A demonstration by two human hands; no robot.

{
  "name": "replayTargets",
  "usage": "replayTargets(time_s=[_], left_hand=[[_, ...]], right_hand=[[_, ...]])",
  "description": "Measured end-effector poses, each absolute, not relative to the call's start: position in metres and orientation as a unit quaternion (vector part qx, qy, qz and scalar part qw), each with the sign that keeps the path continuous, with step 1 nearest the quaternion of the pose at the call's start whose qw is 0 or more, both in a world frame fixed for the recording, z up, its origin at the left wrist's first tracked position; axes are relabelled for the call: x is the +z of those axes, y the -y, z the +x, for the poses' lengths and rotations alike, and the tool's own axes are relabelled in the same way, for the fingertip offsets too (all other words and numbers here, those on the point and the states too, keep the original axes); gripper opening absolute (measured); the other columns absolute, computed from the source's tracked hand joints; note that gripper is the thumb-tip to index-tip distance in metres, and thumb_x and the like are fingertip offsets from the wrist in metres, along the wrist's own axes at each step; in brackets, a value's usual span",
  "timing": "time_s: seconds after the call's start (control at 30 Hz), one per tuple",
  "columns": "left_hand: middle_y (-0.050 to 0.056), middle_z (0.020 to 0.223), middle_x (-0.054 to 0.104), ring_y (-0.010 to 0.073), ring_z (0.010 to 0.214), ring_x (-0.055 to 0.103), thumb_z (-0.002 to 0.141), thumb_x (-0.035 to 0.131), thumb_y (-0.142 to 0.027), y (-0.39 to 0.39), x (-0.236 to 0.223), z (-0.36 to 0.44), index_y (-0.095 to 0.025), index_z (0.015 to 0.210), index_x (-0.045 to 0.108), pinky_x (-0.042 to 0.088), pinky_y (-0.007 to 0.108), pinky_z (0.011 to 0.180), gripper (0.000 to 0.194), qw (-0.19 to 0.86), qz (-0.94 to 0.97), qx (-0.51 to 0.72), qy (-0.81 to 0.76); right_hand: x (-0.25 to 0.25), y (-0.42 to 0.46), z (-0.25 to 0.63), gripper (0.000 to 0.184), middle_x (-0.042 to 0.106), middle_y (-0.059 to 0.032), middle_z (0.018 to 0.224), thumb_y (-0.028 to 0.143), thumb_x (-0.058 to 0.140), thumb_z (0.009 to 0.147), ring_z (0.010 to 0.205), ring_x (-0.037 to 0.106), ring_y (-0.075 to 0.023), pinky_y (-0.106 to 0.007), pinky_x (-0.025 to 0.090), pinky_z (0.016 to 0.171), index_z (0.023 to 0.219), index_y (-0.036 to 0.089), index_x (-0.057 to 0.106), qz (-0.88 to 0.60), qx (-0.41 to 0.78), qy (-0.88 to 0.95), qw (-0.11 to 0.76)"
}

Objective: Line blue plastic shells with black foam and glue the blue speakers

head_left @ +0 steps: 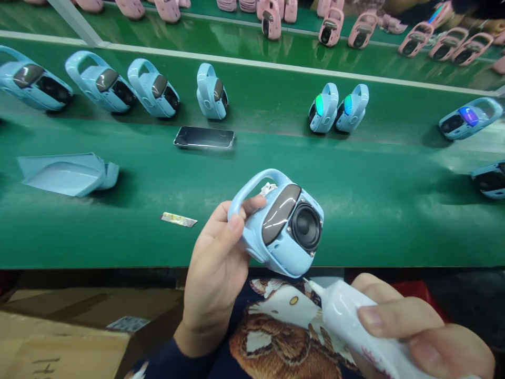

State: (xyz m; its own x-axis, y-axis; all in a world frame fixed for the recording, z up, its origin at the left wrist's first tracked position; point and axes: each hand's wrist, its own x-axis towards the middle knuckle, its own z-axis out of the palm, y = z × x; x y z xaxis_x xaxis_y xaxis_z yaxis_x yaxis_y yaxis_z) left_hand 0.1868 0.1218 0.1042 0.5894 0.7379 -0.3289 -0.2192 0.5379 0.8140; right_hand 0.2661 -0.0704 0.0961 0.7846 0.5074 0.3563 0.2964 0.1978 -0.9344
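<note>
A light blue portable speaker (290, 255) with a loop handle is tilted in my left hand (219, 263). My thumb and fingers close around its handle and side. Its round black driver and dark glossy panel face up and to the right. My right hand (418, 326) grips a white glue tube (347, 310) whose thin nozzle points up and left, close to the speaker's lower edge. Whether the tip touches the speaker I cannot tell. Something small and whitish shows behind the handle.
Several blue speakers (213, 95) line the back of the green bench (374, 210). A phone (204, 138), a small wrapper strip (179, 219) and a blue scoop-shaped piece (67, 173) lie nearer. Pink speakers (331, 26) stand beyond a white rail. Cardboard boxes (59, 342) sit below left.
</note>
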Motion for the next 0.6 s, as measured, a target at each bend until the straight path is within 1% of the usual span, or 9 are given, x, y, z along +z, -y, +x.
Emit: replayTargets(time_s=[0.07,0.13,0.17,0.2,0.27,0.37,0.47,0.53,0.6], left_hand=[[0.012,0.107,0.076,0.0245,0.084,0.072,0.08,0.072,-0.034,-0.122,0.105,0.187,-0.016,0.091,0.074,0.061,0.029,0.061,0.021,0.804,0.38,0.3,-0.345],[0.012,0.107,0.076,0.0241,0.085,0.072,0.079,0.073,-0.034,-0.121,0.105,0.186,-0.016,0.09,0.074,0.062,0.029,0.064,0.021,0.803,0.381,0.305,-0.343],[0.012,0.107,0.076,0.0236,0.085,0.072,0.079,0.074,-0.035,-0.121,0.105,0.186,-0.016,0.09,0.074,0.061,0.028,0.063,0.022,0.803,0.38,0.307,-0.342],[0.012,0.107,0.076,0.0236,0.084,0.072,0.079,0.074,-0.035,-0.121,0.106,0.186,-0.016,0.09,0.074,0.061,0.028,0.062,0.022,0.803,0.38,0.306,-0.343],[0.013,0.108,0.075,0.0248,0.083,0.072,0.078,0.075,-0.037,-0.121,0.106,0.187,-0.016,0.091,0.073,0.061,0.029,0.059,0.025,0.805,0.377,0.296,-0.35],[0.013,0.109,0.075,0.0246,0.081,0.071,0.077,0.075,-0.037,-0.122,0.106,0.189,-0.016,0.09,0.073,0.059,0.028,0.055,0.025,0.804,0.377,0.291,-0.355],[0.011,0.106,0.076,0.0223,0.081,0.071,0.08,0.074,-0.036,-0.123,0.103,0.19,-0.017,0.089,0.075,0.058,0.026,0.057,0.02,0.799,0.387,0.302,-0.347],[0.01,0.106,0.077,0.0213,0.081,0.071,0.081,0.074,-0.035,-0.124,0.101,0.188,-0.018,0.087,0.075,0.058,0.026,0.058,0.018,0.795,0.395,0.31,-0.341],[0.008,0.106,0.077,0.0189,0.077,0.07,0.081,0.076,-0.034,-0.128,0.1,0.186,-0.018,0.086,0.074,0.057,0.025,0.059,0.017,0.788,0.409,0.322,-0.329]], right_hand=[[0.086,0.068,0.246,0.013,0.069,0.0025,0.064,0.039,0.049,0.096,0.042,0.051,-0.0231,-0.041,0.045,0.044,0.097,0.041,0.062,-0.61,-0.008,0.318,0.726],[0.083,0.067,0.243,0.011,0.07,-0.0002,0.065,0.039,0.049,0.095,0.044,0.05,-0.0243,-0.042,0.043,0.044,0.096,0.038,0.06,-0.614,-0.033,0.317,0.722],[0.084,0.068,0.246,0.007,0.07,-0.0007,0.067,0.042,0.053,0.092,0.047,0.052,-0.0254,-0.042,0.043,0.045,0.093,0.039,0.06,-0.623,-0.013,0.319,0.714],[0.085,0.068,0.252,0.008,0.072,-0.0015,0.071,0.047,0.059,0.087,0.052,0.056,-0.0272,-0.043,0.045,0.047,0.091,0.039,0.059,-0.635,0.02,0.324,0.701],[0.09,0.067,0.262,0.022,0.075,-0.0036,0.085,0.055,0.069,0.077,0.065,0.063,-0.032,-0.049,0.05,0.054,0.091,0.041,0.059,-0.66,0.09,0.318,0.675],[0.093,0.062,0.267,0.038,0.075,-0.0054,0.098,0.063,0.076,0.068,0.08,0.066,-0.0365,-0.053,0.053,0.061,0.095,0.042,0.06,-0.671,0.124,0.294,0.67],[0.086,0.056,0.261,0.042,0.073,-0.0056,0.097,0.067,0.076,0.068,0.083,0.066,-0.0372,-0.053,0.054,0.062,0.099,0.042,0.06,-0.672,0.124,0.297,0.667],[0.077,0.056,0.258,0.044,0.072,-0.0053,0.095,0.068,0.076,0.069,0.082,0.066,-0.0366,-0.052,0.054,0.062,0.103,0.043,0.06,-0.663,0.114,0.312,0.671],[0.066,0.06,0.26,0.038,0.07,-0.0034,0.089,0.067,0.069,0.078,0.072,0.065,-0.0327,-0.048,0.054,0.059,0.108,0.046,0.059,-0.628,0.052,0.326,0.704]])
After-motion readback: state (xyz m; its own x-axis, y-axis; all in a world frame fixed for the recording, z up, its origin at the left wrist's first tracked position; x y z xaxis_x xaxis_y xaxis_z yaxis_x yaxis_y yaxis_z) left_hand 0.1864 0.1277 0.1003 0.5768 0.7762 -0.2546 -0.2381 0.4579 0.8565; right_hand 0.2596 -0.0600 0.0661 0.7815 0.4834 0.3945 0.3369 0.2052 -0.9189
